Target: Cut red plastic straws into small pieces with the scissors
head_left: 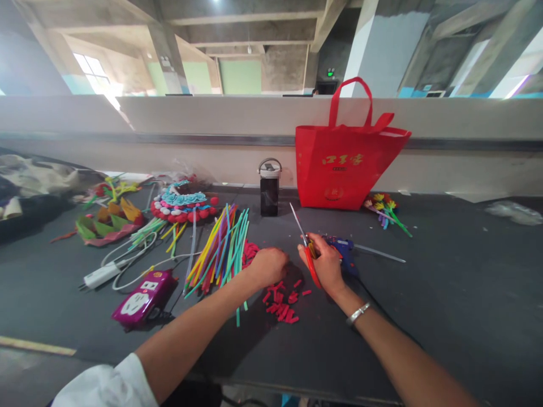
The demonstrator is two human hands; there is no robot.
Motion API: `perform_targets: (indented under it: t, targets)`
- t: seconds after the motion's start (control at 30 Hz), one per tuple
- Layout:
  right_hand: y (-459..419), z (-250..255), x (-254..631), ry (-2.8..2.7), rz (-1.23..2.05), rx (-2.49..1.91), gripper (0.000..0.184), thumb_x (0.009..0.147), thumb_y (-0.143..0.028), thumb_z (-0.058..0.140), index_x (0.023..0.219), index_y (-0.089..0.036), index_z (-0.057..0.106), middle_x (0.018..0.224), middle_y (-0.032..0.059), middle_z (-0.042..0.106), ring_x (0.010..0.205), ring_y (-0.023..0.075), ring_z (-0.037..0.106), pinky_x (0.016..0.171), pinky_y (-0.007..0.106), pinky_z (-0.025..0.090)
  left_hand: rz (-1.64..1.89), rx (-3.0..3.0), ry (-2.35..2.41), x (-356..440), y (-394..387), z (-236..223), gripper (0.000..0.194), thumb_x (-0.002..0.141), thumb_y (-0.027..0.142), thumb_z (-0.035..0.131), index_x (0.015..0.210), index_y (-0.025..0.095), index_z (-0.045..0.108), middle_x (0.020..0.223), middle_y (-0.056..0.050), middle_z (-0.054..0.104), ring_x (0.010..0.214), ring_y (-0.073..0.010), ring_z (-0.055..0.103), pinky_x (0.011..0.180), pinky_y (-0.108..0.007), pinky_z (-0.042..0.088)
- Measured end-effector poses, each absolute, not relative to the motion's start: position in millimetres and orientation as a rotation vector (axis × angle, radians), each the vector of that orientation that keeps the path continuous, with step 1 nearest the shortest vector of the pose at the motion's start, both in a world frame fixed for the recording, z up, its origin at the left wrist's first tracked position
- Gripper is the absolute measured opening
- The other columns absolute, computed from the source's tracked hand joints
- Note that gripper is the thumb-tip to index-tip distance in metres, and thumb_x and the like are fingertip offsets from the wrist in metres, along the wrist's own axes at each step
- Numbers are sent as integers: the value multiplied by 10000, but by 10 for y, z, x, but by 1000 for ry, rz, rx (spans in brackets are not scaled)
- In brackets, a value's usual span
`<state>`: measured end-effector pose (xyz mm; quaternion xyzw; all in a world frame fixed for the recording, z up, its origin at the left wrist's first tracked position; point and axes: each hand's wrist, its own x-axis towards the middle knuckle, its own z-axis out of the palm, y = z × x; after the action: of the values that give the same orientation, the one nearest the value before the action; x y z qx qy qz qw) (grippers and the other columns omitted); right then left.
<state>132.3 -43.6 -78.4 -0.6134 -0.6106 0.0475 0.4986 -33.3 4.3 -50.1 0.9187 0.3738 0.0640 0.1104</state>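
My right hand is closed round a pair of scissors with orange-red handles, its blades pointing up and away. My left hand has its fingers curled together; what they hold, if anything, is hidden. Small cut red pieces lie scattered on the dark table just below my hands. Beside my left hand sits a pile of red pieces, partly covered by it. A bundle of coloured pipe cleaners lies to its left. Behind my right hand rests a blue glue gun with a clear glue stick.
A black tumbler and a red bag stand at the back by the partition. On the left are a purple power socket, a white charger and pom-pom crafts. A small flower bunch lies right of the bag.
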Motion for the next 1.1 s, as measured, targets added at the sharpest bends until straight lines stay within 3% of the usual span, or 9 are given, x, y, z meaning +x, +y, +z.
perform_targets:
  t: [0.17, 0.37, 0.6, 0.77, 0.93, 1.1]
  targets:
    - [-448, -768, 1308, -1464, 102, -1509, 329, 822, -376, 590, 1114, -225, 611, 953, 48, 727, 804, 196, 685, 744, 293, 518, 467, 2424, 1191, -393, 106, -522, 34, 645, 197, 599, 635, 176, 624, 634, -60, 616, 661, -208, 595, 636, -300, 430]
    - [-501, -684, 1234, -1571, 186, -1462, 336, 822, -302, 569, 1144, -205, 576, 851, 29, 684, 720, 168, 635, 710, 277, 501, 965, 1278, 814, -482, 104, -443, 82, 673, 235, 622, 683, 156, 603, 596, 15, 555, 501, -87, 491, 537, -215, 392]
    - [-599, -676, 1067, -1648, 284, -1431, 331, 814, -259, 562, 1143, -224, 558, 850, 15, 652, 701, 155, 612, 680, 262, 505, 1092, 917, 535, -474, -6, -368, 128, 696, 234, 701, 702, 144, 610, 623, 8, 584, 565, -95, 548, 609, -224, 446]
    - [-647, -702, 1000, -1684, 288, -1425, 364, 795, -210, 555, 1158, -230, 537, 992, 37, 665, 864, 185, 635, 805, 303, 499, 1098, 900, 495, -448, -37, -446, 121, 714, 218, 710, 723, 138, 619, 686, -11, 632, 652, -116, 595, 719, -262, 472]
    - [-656, -725, 991, -1676, 266, -1450, 389, 787, -199, 553, 1173, -233, 532, 1065, 48, 665, 948, 206, 636, 857, 327, 489, 1127, 912, 504, -432, -61, -475, 118, 721, 213, 713, 739, 136, 626, 712, -16, 645, 669, -116, 593, 717, -254, 465]
    - [-651, -741, 1008, -1679, 259, -1459, 428, 752, -157, 547, 1173, -233, 533, 1034, 37, 673, 901, 195, 645, 829, 318, 500, 1119, 898, 511, -422, -92, -451, 128, 721, 223, 721, 735, 138, 626, 680, -14, 643, 651, -113, 589, 692, -237, 451]
